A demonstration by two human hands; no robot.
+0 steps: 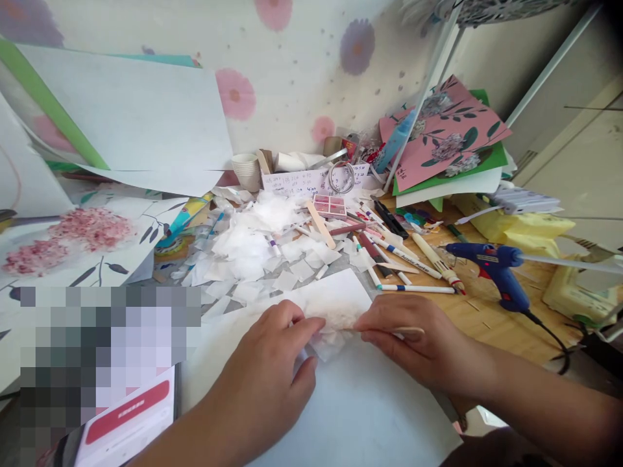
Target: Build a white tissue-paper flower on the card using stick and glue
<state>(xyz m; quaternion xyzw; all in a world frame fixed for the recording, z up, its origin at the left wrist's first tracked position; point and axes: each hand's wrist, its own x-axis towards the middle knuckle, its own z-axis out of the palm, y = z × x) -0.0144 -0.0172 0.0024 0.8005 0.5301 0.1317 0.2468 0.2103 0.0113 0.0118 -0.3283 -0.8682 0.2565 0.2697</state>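
A large white paper sheet (370,395) lies in front of me. On its upper part sits a cluster of crumpled, whitish tissue paper pieces (335,311). My right hand (413,334) is closed around a thin wooden stick (407,331), its fingertips at the right side of the cluster. At the cluster's left edge is my left hand (272,363), index finger touching the pieces and thumb held apart below. Behind the sheet, many loose tissue paper squares (253,240) are heaped. The stick's far tip is hidden by the tissue.
A phone (131,415) lies at left beside a paper with pink flowers (92,227). Markers (418,288) and a blue glue gun (491,259) with a cord lie to the right. Paper cups (246,172) and a pink flower card (448,133) stand behind.
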